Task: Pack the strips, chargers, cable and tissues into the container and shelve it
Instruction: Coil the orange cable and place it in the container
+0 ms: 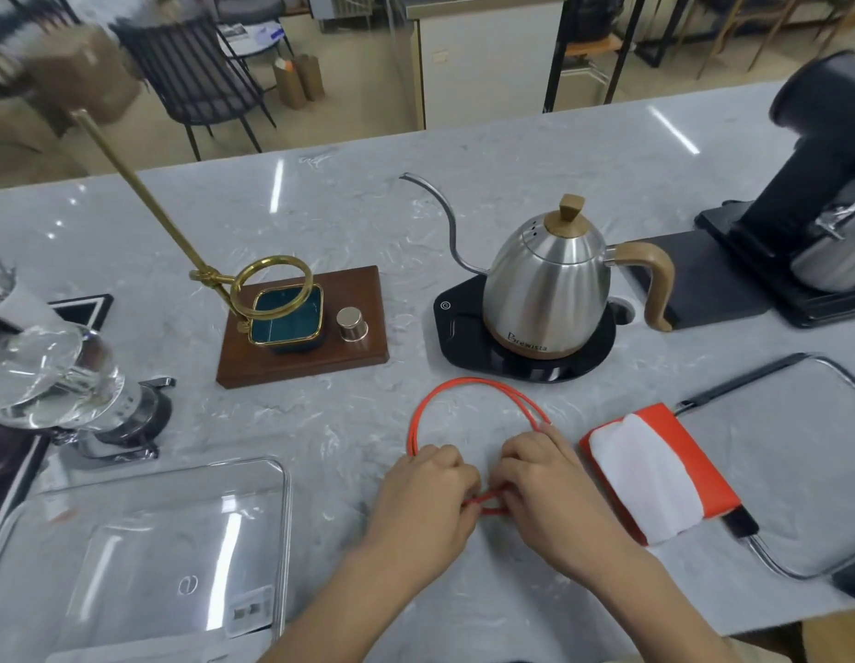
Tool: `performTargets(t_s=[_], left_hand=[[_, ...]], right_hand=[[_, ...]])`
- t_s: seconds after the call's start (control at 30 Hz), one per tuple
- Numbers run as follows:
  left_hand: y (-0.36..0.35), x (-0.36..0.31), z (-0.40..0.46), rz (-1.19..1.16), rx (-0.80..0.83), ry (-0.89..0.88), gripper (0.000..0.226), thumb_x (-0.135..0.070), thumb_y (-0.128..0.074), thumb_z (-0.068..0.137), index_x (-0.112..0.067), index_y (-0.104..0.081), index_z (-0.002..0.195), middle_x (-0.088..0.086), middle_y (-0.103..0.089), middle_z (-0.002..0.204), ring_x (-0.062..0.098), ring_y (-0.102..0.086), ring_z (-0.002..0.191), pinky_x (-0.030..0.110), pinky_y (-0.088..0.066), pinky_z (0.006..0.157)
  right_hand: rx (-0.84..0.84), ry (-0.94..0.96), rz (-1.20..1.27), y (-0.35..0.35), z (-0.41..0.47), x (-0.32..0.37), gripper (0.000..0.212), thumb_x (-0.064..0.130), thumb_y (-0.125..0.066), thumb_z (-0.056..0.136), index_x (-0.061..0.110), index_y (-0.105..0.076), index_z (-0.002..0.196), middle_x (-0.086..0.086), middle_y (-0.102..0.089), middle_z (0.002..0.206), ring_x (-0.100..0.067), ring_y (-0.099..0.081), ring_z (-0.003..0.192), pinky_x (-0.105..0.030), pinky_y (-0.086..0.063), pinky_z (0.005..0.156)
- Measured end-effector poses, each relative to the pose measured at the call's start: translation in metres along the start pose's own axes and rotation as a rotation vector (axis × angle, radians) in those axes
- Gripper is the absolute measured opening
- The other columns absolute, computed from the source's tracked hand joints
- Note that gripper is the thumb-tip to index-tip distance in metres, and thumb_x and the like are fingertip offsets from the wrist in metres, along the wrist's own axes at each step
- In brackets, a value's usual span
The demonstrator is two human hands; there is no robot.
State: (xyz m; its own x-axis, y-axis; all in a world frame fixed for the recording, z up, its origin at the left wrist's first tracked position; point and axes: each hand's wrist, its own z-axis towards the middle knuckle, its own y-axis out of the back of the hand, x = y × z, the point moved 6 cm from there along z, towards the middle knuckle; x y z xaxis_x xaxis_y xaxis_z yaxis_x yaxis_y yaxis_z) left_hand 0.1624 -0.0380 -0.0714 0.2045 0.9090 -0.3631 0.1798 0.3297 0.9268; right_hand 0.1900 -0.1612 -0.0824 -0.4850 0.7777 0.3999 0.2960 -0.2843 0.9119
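An orange cable (468,387) lies on the marble counter in a double loop in front of the kettle. My left hand (425,490) and my right hand (545,485) both pinch the near part of the loop where its strands cross. The orange tissue pack (655,471), with white tissue showing, rests just right of my right hand. A clear plastic container (143,543) sits at the near left, with nothing visible inside. At the right lies its clear lid (799,447) with a metal rim. No strips or chargers are in view.
A steel gooseneck kettle (545,279) stands on a black base behind the cable. A wooden pour-over stand (301,327) with a brass ring is left of it. Glassware (47,366) is at the far left, a black grinder (818,184) at the far right.
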Motion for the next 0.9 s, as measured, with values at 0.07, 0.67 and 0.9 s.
performTargets(t_s=[0.07, 0.67, 0.9], left_hand=[[0.001, 0.000, 0.001, 0.010, -0.003, 0.010, 0.019, -0.035, -0.054, 0.092, -0.026, -0.067, 0.101, -0.007, -0.059, 0.103, 0.017, -0.053, 0.102, 0.031, -0.041, 0.086], [0.066, 0.002, -0.038, -0.423, -0.602, 0.124, 0.013, -0.028, -0.071, 0.083, -0.031, -0.075, 0.094, -0.018, -0.064, 0.078, -0.001, -0.061, 0.073, 0.027, -0.053, 0.067], [0.084, 0.000, -0.056, -0.802, -0.763, 0.184, 0.018, -0.023, -0.070, 0.087, -0.036, -0.076, 0.098, -0.018, -0.074, 0.098, 0.011, -0.072, 0.093, 0.026, -0.056, 0.082]], right_hand=[[-0.012, 0.014, 0.021, -0.001, 0.002, 0.000, 0.014, 0.019, -0.060, 0.086, 0.022, -0.071, 0.092, 0.004, -0.059, 0.098, -0.020, -0.054, 0.105, -0.034, -0.022, 0.115], [-0.481, 0.006, 0.539, 0.044, -0.021, 0.032, 0.012, 0.004, -0.068, 0.087, 0.016, -0.068, 0.088, 0.010, -0.066, 0.081, -0.004, -0.060, 0.077, -0.012, -0.045, 0.069], [-0.548, 0.002, 0.913, 0.053, -0.030, 0.055, 0.014, 0.021, -0.068, 0.085, 0.029, -0.074, 0.094, 0.002, -0.068, 0.071, -0.017, -0.058, 0.058, -0.026, -0.047, 0.055]])
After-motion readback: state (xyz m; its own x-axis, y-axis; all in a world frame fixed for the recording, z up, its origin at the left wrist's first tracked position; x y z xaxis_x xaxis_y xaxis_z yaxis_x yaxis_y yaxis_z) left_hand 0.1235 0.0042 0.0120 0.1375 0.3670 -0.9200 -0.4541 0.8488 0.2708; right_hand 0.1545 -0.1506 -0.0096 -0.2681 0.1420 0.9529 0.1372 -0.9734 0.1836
